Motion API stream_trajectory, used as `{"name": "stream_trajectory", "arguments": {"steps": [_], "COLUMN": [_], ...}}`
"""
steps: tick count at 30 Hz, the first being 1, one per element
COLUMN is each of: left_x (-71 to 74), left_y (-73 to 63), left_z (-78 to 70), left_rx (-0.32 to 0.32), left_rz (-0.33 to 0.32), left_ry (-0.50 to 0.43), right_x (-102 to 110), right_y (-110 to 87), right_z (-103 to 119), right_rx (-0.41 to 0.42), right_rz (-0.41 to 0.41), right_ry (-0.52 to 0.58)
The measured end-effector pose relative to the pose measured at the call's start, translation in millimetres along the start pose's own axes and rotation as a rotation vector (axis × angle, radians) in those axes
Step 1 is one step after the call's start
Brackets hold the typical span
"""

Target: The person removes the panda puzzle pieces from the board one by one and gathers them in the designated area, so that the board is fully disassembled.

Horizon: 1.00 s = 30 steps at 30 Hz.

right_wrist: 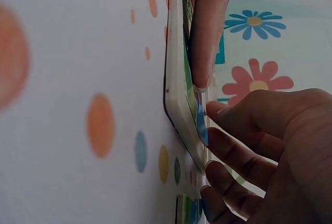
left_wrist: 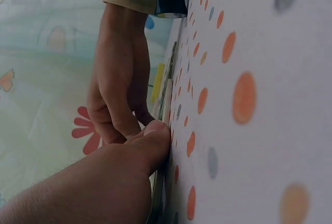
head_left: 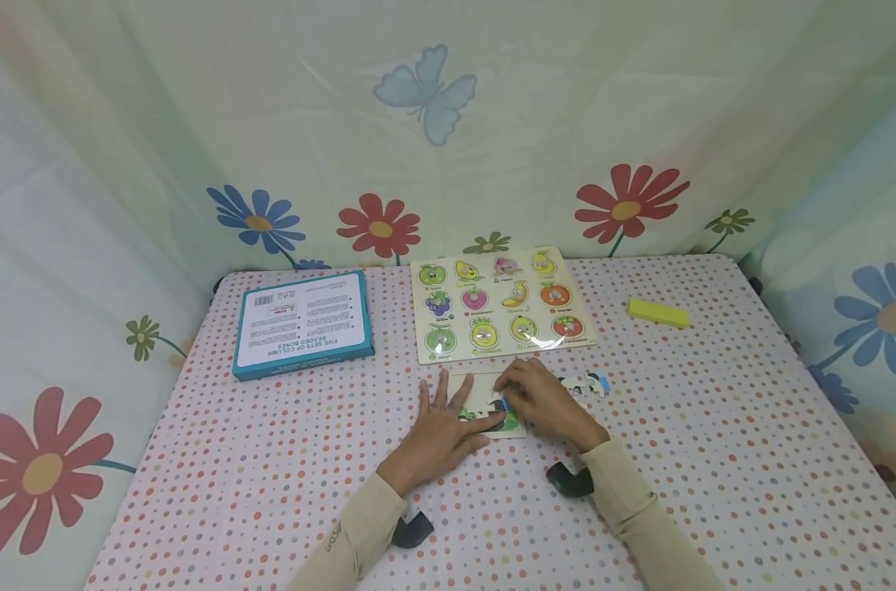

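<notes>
A small wooden jigsaw tray (head_left: 481,396) lies before me, with green and black-and-white picture pieces in its near part. My left hand (head_left: 434,437) rests over its left side, fingers spread; the straight index finger presses on the pieces. At the tray's right side, my right hand (head_left: 542,399) bends its fingers and pinches a blue-edged puzzle piece (right_wrist: 202,130), slightly tilted above the tray's edge in the right wrist view. Loose puzzle pieces (head_left: 599,384) lie just right of the right hand, partly hidden by it.
A fruit peg board (head_left: 503,316) lies right behind the tray. At the left is a teal-and-white box (head_left: 303,324); a yellow block (head_left: 658,313) lies at the right back. Polka-dot cloth (head_left: 270,476) covers the table, with flowered curtains (head_left: 492,180) around.
</notes>
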<state>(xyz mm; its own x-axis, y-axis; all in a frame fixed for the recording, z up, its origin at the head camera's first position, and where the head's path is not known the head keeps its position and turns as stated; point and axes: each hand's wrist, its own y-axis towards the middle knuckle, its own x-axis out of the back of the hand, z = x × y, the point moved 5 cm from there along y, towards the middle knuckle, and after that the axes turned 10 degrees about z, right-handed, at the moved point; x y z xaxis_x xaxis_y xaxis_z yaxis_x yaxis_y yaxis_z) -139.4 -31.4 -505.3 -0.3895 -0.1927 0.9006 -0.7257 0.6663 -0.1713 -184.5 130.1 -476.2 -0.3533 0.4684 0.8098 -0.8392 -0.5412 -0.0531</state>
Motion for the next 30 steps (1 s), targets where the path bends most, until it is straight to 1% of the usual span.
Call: {"name": "stream_trajectory", "arguments": {"steps": [5,8,13,19,25,30], "left_x": [1.3,2.0,2.2,3.2,2.9,1.5], "left_y": [0.0,0.1,1.2,2.0,1.4,1.1], "left_z": [-0.6,-1.4,-1.4,-0.7,-0.8,-0.4], "left_rx": [-0.009,-0.017,-0.017,-0.006,-0.007,-0.009], "left_rz": [-0.01,-0.016,-0.017,-0.001,0.003,-0.002], "left_ry": [-0.01,-0.014,-0.012,-0.014,-0.014,-0.019], "right_x": [1.0,3.0,5.3,5.9,6.2,6.4], "right_y": [-1.4,-3.3,-4.5,-5.8,-8.7,-10.4], "right_z": [-1.3,-2.1,-5.1,-9.0,-10.4,-10.8], "right_rx": [-0.021,-0.042,-0.061,-0.077,-0.081,-0.061], "right_rz": [0.005,0.019,0.056,0.077,0.122,0.15], "right_ry": [0.064,0.14,0.235,0.272,0.337,0.321]}}
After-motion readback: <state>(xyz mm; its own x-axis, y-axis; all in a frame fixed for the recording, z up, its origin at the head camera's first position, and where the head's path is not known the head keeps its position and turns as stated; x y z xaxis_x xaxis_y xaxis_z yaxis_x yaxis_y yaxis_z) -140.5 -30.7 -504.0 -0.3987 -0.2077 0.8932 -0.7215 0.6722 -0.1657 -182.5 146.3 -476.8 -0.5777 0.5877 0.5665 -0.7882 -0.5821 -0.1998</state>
